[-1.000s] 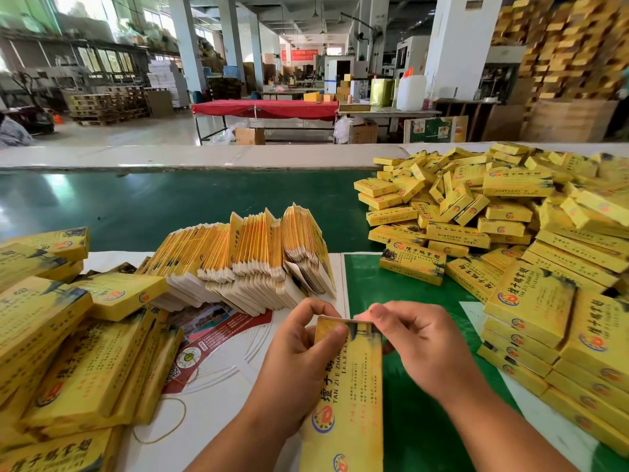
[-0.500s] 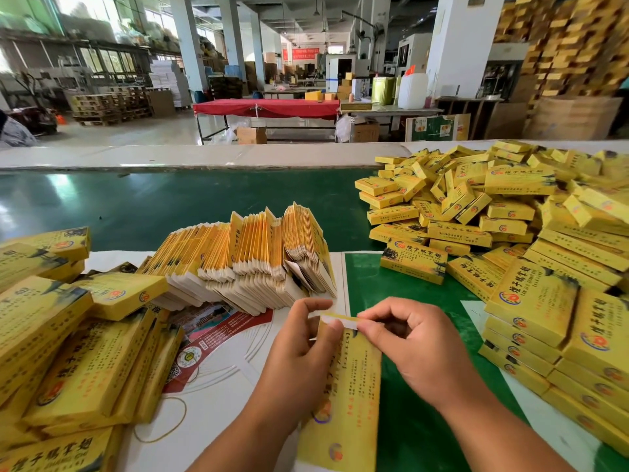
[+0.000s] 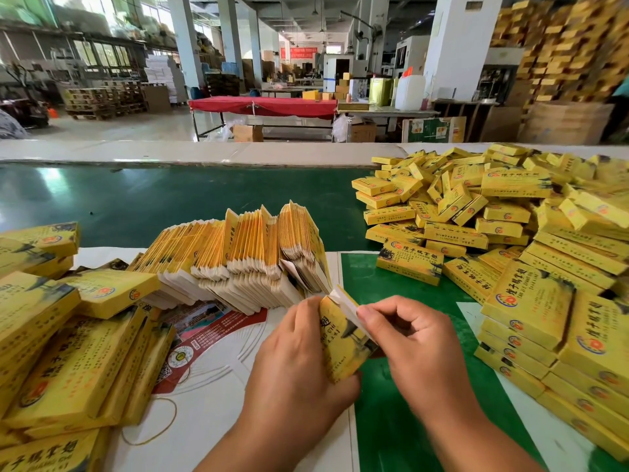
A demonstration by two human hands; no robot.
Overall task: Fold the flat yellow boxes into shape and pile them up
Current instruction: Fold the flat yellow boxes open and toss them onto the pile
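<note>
Our bench, laid out around the stack of flat boxes (image 3: 238, 257)

Right of that stack we see the heap of folded boxes (image 3: 503, 233); left of it lies a smaller pile of folded boxes (image 3: 68, 335). In front of it, our left hand (image 3: 299, 366) and right hand (image 3: 415, 345) hold one box (image 3: 340, 345) between them, above the printed sheet (image 3: 211, 335).

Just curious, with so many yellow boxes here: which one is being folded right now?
The yellow cardboard box gripped between the left hand and the right hand. Unlike the piled boxes, it is held above the table, its white end flap still open.
</note>
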